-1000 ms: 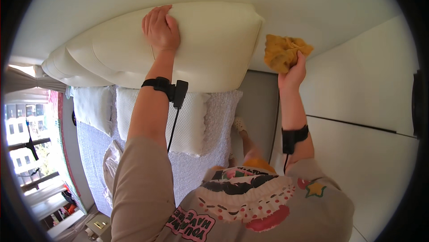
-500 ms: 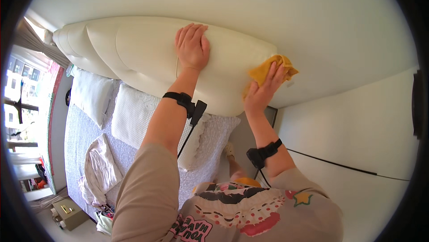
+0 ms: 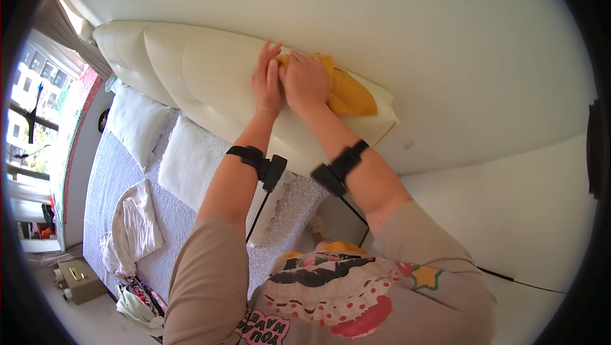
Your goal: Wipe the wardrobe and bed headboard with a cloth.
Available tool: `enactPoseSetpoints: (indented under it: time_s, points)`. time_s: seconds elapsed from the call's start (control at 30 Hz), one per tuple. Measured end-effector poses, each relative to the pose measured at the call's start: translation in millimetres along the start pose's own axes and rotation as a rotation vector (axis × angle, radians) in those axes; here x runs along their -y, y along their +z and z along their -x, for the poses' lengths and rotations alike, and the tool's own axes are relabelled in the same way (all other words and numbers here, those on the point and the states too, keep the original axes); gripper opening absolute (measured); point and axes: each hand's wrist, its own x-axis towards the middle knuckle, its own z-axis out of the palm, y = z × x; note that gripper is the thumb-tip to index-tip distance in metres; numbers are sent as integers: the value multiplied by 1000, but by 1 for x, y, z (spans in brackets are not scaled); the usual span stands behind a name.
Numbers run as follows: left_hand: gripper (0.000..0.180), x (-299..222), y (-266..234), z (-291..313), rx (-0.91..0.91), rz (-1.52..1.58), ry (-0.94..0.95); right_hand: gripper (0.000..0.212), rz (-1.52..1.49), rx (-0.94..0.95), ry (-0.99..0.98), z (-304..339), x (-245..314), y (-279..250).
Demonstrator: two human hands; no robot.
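Note:
The yellow cloth (image 3: pixel 351 93) lies over the top of a padded cream headboard (image 3: pixel 203 68), under my right hand (image 3: pixel 305 79), which is closed on its left end. The rest of the cloth trails to the right toward the headboard's end. Right beside it, my left hand (image 3: pixel 267 84) stands on the headboard's upper edge, fingers stretched out and slightly blurred. Its thumb side meets the right hand and a fold of the cloth. Both forearms wear black straps with a small black box and a cable.
White pillows (image 3: pixel 132 125) lie against the headboard on a bed with a pale lavender cover (image 3: pixel 102 186). Light crumpled clothing (image 3: pixel 137 227) rests there too. A plain wall (image 3: pixel 445 39) rises behind the headboard. At lower left stands an olive-beige box (image 3: pixel 83 278), below a bright window.
My right hand has carried the yellow cloth leftward from the headboard's right end to beside my left hand. The left hand has turned from lying flat, fingers now raised. The view has shifted slightly.

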Motion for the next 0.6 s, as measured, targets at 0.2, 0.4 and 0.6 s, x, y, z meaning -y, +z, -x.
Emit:
enactPoseSetpoints:
  time_s: [0.2, 0.4, 0.6]
  points:
    - [61, -29, -17, 8, -163, 702, -439, 45, -373, 346, -41, 16, -16, -25]
    - [48, 0, -51, 29, -67, 513, -422, 77, 83, 248, -423, 95, -45, -52]
    - [28, 14, -99, 83, -112, 136, -350, 89, 107, 322, -187, 112, -44, -33]
